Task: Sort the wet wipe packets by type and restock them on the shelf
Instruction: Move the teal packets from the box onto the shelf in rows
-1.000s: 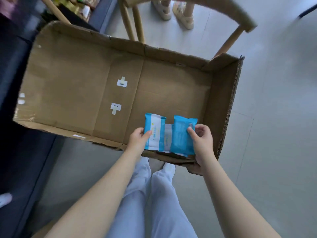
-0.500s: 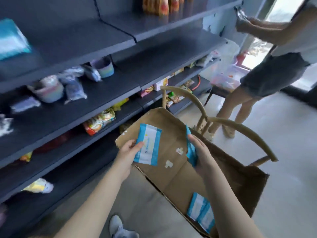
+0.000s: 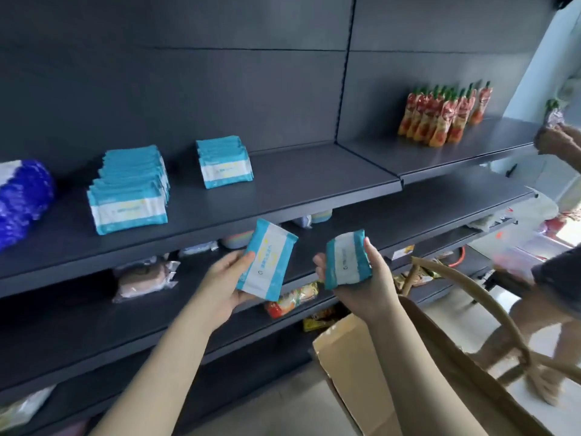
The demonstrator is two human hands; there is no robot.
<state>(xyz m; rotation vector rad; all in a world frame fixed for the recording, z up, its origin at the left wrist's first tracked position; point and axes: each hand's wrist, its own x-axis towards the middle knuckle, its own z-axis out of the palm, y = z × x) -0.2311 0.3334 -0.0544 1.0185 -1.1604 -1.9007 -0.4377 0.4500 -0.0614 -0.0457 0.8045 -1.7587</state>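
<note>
Packets [image 3: 267, 261] gripped, one in left hand [image 3: 220, 284], one in right hand [image 3: 369, 291]; print unreadable.

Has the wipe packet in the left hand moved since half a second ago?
Yes. The wipe packet has risen from beside the cardboard box to just below the front edge of the shelf holding the stacked packets.

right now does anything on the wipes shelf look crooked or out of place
Nothing stands out on the shelf. Both rows of wipe packets, the left row and the right row, stand upright and fairly even. Only the left-hand packet and right-hand packet are loose, gripped by the left hand and right hand, not yet shelved.
</note>
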